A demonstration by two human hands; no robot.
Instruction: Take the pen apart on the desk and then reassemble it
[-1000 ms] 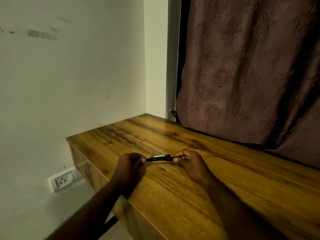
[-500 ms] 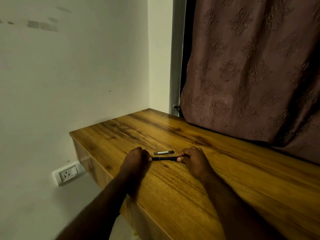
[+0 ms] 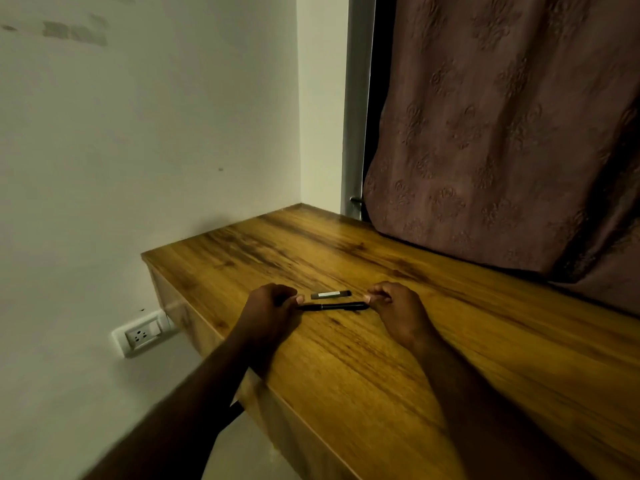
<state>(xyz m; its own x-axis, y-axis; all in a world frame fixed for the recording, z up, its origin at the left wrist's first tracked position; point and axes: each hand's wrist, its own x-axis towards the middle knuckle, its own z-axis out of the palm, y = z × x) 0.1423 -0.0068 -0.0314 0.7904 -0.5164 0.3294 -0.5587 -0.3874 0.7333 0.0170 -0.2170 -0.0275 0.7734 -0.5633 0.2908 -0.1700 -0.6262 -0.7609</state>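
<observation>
Dim, warm light; wall [image 3: 138, 150] brightest. Left forearm [image 3: 194, 400] motion-blurred. Wide-angle bending at edges. Curtain [image 3: 502, 133] shadowed.

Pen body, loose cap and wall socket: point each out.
pen body [image 3: 332, 307], head view, middle of the barrel.
pen cap [image 3: 330, 294], head view, on its pale strip.
wall socket [image 3: 141, 336], head view, centre of the faceplate.
</observation>
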